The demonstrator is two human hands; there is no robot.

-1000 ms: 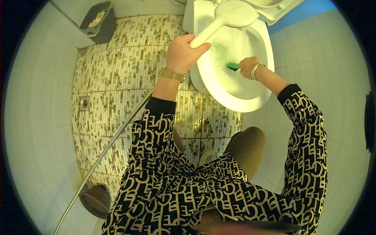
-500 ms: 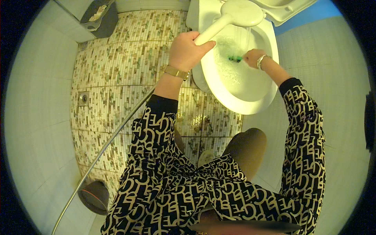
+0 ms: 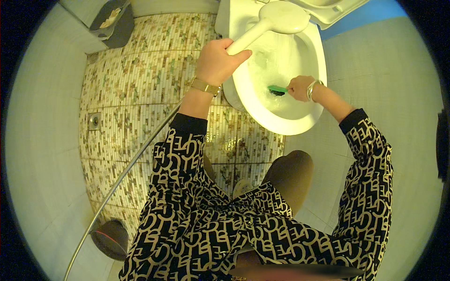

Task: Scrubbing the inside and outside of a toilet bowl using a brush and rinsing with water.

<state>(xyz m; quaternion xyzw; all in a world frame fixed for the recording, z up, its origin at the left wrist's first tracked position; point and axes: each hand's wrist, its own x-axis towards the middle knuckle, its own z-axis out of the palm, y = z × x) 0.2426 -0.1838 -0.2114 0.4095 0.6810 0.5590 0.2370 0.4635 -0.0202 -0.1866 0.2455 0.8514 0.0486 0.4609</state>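
My left hand point(image 3: 218, 63) is closed round the handle of a white shower head point(image 3: 283, 18), held over the left rim and far part of a white toilet bowl point(image 3: 286, 127). Inside the bowl, my right hand point(image 3: 300, 88) grips a small green brush point(image 3: 277, 89) with dark bristles turned down toward the inner wall. Most of the brush's handle is hidden in the fist. Wet, foamy water point(image 3: 267, 65) shows in the bowl below the shower head.
A metal shower hose point(image 3: 126, 169) runs from my left wrist to the lower left. Mosaic tiles cover the floor point(image 3: 136, 79), with a square drain point(image 3: 94, 121) at left. A dark bin point(image 3: 110, 239) stands lower left; a grey bin point(image 3: 115, 28) stands far left. The raised toilet lid point(image 3: 330, 11) is behind.
My right hand has moved the brush nearer to me, down toward the front of the bowl. The left hand keeps its hold on the shower head, and the whole view has shifted slightly.
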